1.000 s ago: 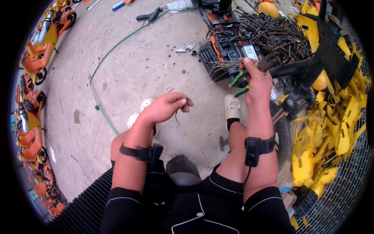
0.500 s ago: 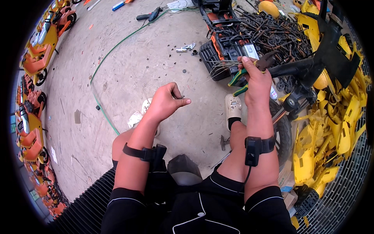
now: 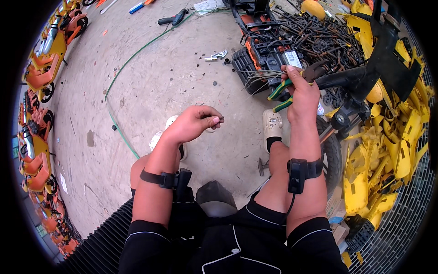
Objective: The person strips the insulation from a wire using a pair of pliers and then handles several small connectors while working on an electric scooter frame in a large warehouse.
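My right hand is raised at the right, gripping green-and-yellow handled pliers with dark jaws, together with a fan of thin grey wires that pokes out leftward between thumb and fingers. Lower and further left, my left hand is held with thumb and fingertips pinched; a tiny dark piece seems to be between them, too small to name. Beside my right hand runs a black metal frame with a fork. My feet in beige clogs are on the concrete floor below.
A black-and-orange machine frame, a heap of rusty metal parts and piled yellow plastic panels crowd the right. Rows of small orange-and-yellow vehicles line the left. A green hose, a drill and a hammer lie on the floor.
My left hand rose and turned about half a second ago, then came back down with fingers curled. My right hand stays nearly still with the pliers and wires.
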Demonstrator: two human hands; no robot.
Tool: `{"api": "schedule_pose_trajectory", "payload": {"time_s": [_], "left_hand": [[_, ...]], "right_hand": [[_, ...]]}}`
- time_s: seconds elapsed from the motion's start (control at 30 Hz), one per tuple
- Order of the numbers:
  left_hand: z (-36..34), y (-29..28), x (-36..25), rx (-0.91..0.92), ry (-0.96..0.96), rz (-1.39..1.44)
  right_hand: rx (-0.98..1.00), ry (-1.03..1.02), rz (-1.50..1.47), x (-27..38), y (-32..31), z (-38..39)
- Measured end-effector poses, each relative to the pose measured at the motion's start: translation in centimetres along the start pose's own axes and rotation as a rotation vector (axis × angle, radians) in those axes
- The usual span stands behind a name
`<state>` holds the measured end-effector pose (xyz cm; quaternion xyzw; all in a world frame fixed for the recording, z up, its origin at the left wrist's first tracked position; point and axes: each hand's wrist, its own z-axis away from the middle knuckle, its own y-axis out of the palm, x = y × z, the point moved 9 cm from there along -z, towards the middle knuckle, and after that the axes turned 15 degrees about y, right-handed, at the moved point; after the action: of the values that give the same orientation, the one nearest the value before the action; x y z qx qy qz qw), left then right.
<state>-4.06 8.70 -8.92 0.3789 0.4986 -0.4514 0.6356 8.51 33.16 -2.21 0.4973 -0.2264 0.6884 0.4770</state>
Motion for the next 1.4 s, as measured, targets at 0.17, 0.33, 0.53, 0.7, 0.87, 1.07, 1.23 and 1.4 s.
{"api": "schedule_pose_trajectory", "payload": {"time_s": [0.17,0.33,0.53,0.7,0.87,1.07,1.23,1.4], "left_hand": [[-0.4,-0.7,-0.8,-0.100,0.028,-0.102],[-0.5,-2.0,-0.1,-0.232,0.056,-0.087],[-0.4,-3.2,0.4,-0.326,-0.019,-0.217],[-0.2,-2.0,-0.9,-0.214,-0.045,-0.129],[0.2,-0.6,-0.9,-0.072,-0.078,0.078],[0.3,-0.5,-1.0,-0.023,-0.032,0.130],[0.3,-2.2,-0.5,-0.176,-0.088,-0.018],[0.6,-2.2,-1.0,-0.213,-0.075,-0.007]], "right_hand": [[0.028,-0.008,0.012,-0.3,0.0,-0.5],[0.018,0.015,-0.066,0.0,0.6,0.1],[0.026,0.005,-0.006,-0.2,0.7,-0.1],[0.016,0.006,0.015,-0.2,0.5,-0.3],[0.017,0.000,0.020,-0.5,0.2,-0.7],[-0.023,0.004,-0.013,-0.5,-0.2,-0.7],[-0.023,0.022,-0.031,-0.4,0.1,-0.4],[-0.037,0.045,-0.040,-0.7,0.3,-0.3]]}}
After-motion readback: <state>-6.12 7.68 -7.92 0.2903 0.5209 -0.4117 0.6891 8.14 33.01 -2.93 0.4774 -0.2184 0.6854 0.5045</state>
